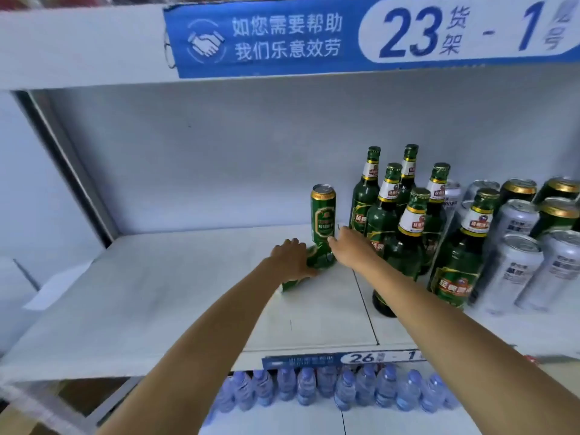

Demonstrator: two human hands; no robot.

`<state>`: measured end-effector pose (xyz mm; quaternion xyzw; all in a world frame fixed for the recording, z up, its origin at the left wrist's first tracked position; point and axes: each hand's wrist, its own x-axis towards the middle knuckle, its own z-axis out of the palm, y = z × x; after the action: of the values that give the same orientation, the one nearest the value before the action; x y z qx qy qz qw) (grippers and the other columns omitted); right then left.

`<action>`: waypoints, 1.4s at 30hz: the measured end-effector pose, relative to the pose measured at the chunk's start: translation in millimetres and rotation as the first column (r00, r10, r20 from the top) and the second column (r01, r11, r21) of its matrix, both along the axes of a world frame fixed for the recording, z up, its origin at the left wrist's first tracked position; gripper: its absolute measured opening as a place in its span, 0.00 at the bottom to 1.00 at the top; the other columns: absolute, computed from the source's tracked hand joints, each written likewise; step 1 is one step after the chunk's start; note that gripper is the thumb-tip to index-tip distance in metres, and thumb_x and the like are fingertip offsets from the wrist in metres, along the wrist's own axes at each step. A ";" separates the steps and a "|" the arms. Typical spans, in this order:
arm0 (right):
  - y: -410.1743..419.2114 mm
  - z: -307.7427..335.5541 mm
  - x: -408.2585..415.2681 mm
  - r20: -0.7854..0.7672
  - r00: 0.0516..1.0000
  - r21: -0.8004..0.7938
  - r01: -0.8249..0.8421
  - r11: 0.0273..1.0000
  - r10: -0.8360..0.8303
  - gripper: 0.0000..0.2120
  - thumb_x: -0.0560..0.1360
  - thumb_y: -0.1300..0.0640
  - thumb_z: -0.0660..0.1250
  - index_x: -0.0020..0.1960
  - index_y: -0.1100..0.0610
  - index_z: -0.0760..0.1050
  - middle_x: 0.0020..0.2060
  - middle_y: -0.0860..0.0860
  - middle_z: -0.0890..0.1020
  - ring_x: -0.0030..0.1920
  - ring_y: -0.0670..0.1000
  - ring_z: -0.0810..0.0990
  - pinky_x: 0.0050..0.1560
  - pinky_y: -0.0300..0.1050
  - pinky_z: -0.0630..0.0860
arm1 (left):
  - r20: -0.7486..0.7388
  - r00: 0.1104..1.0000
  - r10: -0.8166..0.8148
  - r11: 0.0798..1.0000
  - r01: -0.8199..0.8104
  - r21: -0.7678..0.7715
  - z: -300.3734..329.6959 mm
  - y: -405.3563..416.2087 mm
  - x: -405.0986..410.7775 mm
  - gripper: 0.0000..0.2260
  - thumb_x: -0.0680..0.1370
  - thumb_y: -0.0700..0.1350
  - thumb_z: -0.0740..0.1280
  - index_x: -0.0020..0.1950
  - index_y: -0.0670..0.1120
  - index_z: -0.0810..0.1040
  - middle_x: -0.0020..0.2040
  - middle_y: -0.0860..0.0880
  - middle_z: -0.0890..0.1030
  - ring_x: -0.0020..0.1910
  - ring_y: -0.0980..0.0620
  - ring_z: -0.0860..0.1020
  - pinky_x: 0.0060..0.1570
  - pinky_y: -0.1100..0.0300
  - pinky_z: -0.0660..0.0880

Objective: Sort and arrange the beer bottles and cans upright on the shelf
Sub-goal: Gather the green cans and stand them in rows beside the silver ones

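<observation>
A green beer can (323,211) stands upright at the back of the white shelf (157,293). In front of it a second green can (318,260) lies on its side, slanting toward me. My left hand (290,255) is closed over the middle of this lying can. My right hand (346,246) reaches to the can's far end, by the upright can's base; its fingers are hidden, so its grip is unclear. To the right, several green beer bottles (405,246) stand upright in a cluster. Silver cans (514,268) and dark gold-topped cans (558,211) stand further right.
The left half of the shelf holds only a white paper slip (59,284). A blue aisle sign (314,36) hangs on the shelf above. On the level below, several water bottles (329,390) stand behind a blue price strip (345,359).
</observation>
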<state>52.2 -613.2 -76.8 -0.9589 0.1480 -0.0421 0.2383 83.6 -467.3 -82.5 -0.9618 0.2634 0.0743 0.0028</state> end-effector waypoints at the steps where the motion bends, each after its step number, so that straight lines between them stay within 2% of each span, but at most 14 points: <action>1: -2.0 -0.5 9.7 0.014 0.999 0.005 0.030 1.000 -0.030 0.18 0.79 0.49 0.53 0.59 0.61 0.70 0.50 0.58 0.79 0.49 0.59 0.79 0.44 0.48 0.74 | 0.001 1.000 0.012 1.000 -0.012 -0.001 -7.3 -10.9 7.5 0.32 0.73 0.65 0.65 0.66 0.41 0.70 0.62 0.41 0.73 0.62 0.42 0.72 0.57 0.50 0.70; 6: -7.2 -5.5 49.0 0.015 0.984 0.133 0.174 0.976 -0.178 0.17 0.80 0.51 0.53 0.60 0.62 0.69 0.55 0.58 0.77 0.54 0.60 0.78 0.48 0.50 0.73 | 0.053 0.998 0.043 0.999 -0.042 -0.008 -39.6 -48.7 28.7 0.42 0.67 0.69 0.69 0.68 0.41 0.66 0.63 0.43 0.74 0.63 0.44 0.73 0.60 0.50 0.69; 10: -15.4 -10.1 77.9 0.001 0.971 0.331 0.227 0.916 -0.241 0.17 0.79 0.55 0.55 0.62 0.65 0.69 0.58 0.62 0.77 0.55 0.61 0.77 0.47 0.48 0.69 | 0.076 0.996 0.054 0.997 -0.049 -0.063 -43.7 -43.0 43.9 0.36 0.67 0.63 0.72 0.65 0.43 0.67 0.60 0.45 0.77 0.59 0.44 0.77 0.52 0.53 0.71; 14: -18.9 -15.1 96.9 0.010 0.954 0.473 0.260 0.842 -0.300 0.20 0.76 0.63 0.57 0.67 0.65 0.65 0.63 0.63 0.74 0.62 0.62 0.75 0.51 0.48 0.71 | -0.032 0.987 0.160 0.975 -0.163 -0.154 -26.6 -5.3 65.9 0.32 0.66 0.62 0.73 0.61 0.46 0.69 0.55 0.47 0.79 0.54 0.45 0.78 0.47 0.56 0.70; 17: -13.9 -19.5 106.9 0.018 0.960 0.534 0.226 0.814 -0.279 0.24 0.74 0.64 0.62 0.69 0.63 0.63 0.65 0.61 0.73 0.64 0.62 0.73 0.61 0.51 0.72 | -0.196 0.936 0.291 0.847 -0.347 -0.403 -3.6 33.5 87.0 0.32 0.63 0.60 0.76 0.61 0.47 0.71 0.53 0.49 0.79 0.51 0.48 0.77 0.47 0.57 0.74; 20: -6.8 -26.1 122.0 0.059 0.963 0.599 0.176 0.781 -0.262 0.39 0.67 0.66 0.72 0.73 0.61 0.58 0.66 0.59 0.73 0.66 0.61 0.72 0.65 0.53 0.71 | -0.333 0.898 0.287 0.610 -0.439 -0.660 16.3 71.4 103.0 0.30 0.64 0.52 0.79 0.62 0.48 0.73 0.54 0.50 0.79 0.53 0.50 0.77 0.46 0.60 0.73; 22: -7.1 -31.8 129.3 0.082 0.954 0.560 0.196 0.805 -0.289 0.46 0.61 0.66 0.77 0.74 0.60 0.58 0.66 0.59 0.72 0.67 0.61 0.71 0.66 0.54 0.71 | -0.361 0.893 0.269 0.519 -0.450 -0.726 22.3 90.4 106.9 0.30 0.64 0.49 0.79 0.63 0.48 0.73 0.55 0.50 0.79 0.54 0.50 0.77 0.48 0.59 0.72; 26: -8.7 -39.6 125.0 0.097 0.950 0.412 0.234 0.880 -0.298 0.34 0.59 0.58 0.79 0.62 0.60 0.72 0.59 0.60 0.73 0.61 0.61 0.74 0.62 0.53 0.75 | -0.425 0.881 0.207 0.409 -0.472 -0.781 25.1 116.6 107.4 0.35 0.59 0.51 0.79 0.64 0.49 0.72 0.57 0.49 0.80 0.57 0.48 0.78 0.56 0.51 0.77; 28: -7.8 -45.6 119.8 0.097 0.957 0.396 0.217 0.892 -0.275 0.37 0.57 0.55 0.81 0.62 0.60 0.71 0.58 0.59 0.73 0.60 0.60 0.75 0.60 0.53 0.75 | -0.443 0.881 0.165 0.379 -0.472 -0.796 25.0 126.2 105.9 0.35 0.58 0.49 0.79 0.63 0.48 0.73 0.58 0.47 0.80 0.58 0.47 0.78 0.59 0.49 0.77; 30: -6.9 -54.1 115.5 0.124 0.962 0.437 0.169 0.883 -0.245 0.42 0.54 0.56 0.82 0.63 0.59 0.67 0.59 0.57 0.75 0.60 0.59 0.76 0.59 0.52 0.75 | -0.451 0.881 0.145 0.368 -0.471 -0.802 23.8 134.2 102.3 0.30 0.62 0.45 0.80 0.62 0.48 0.75 0.57 0.47 0.80 0.58 0.47 0.78 0.59 0.50 0.77; 32: -2.2 -56.6 109.3 0.138 0.963 0.554 0.119 0.824 -0.232 0.40 0.57 0.60 0.81 0.63 0.60 0.63 0.60 0.57 0.76 0.59 0.58 0.77 0.58 0.52 0.75 | -0.443 0.885 0.141 0.380 -0.462 -0.802 23.7 141.2 97.6 0.27 0.64 0.43 0.79 0.61 0.49 0.75 0.56 0.48 0.81 0.58 0.47 0.79 0.60 0.50 0.76; 34: 4.6 -57.9 102.9 0.146 0.963 0.585 0.099 0.805 -0.225 0.37 0.62 0.63 0.79 0.63 0.60 0.60 0.60 0.58 0.76 0.59 0.59 0.77 0.59 0.53 0.74 | -0.442 0.888 0.127 0.391 -0.454 -0.801 25.6 148.7 90.6 0.26 0.66 0.42 0.79 0.62 0.49 0.76 0.56 0.49 0.81 0.58 0.48 0.79 0.60 0.51 0.76; 39: 26.8 -55.6 78.8 0.143 0.972 0.565 0.075 0.822 -0.186 0.36 0.61 0.57 0.80 0.64 0.58 0.67 0.59 0.56 0.80 0.58 0.58 0.79 0.59 0.52 0.75 | -0.437 0.895 0.095 0.451 -0.430 -0.782 37.9 165.4 62.9 0.22 0.67 0.41 0.78 0.59 0.52 0.78 0.55 0.52 0.82 0.57 0.53 0.78 0.52 0.61 0.73; 42: 40.0 -52.8 57.7 0.124 0.984 0.596 0.027 0.803 -0.125 0.37 0.59 0.55 0.81 0.64 0.57 0.70 0.58 0.54 0.81 0.57 0.56 0.80 0.58 0.50 0.77 | -0.415 0.907 0.074 0.485 -0.396 -0.779 45.4 173.0 43.2 0.22 0.67 0.41 0.78 0.58 0.54 0.79 0.54 0.53 0.82 0.57 0.53 0.78 0.53 0.60 0.74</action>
<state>110.0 -573.2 -129.6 -0.8238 0.1730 -0.0790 0.5341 126.9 -294.3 -37.2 -0.8391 0.1258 0.0936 -0.5209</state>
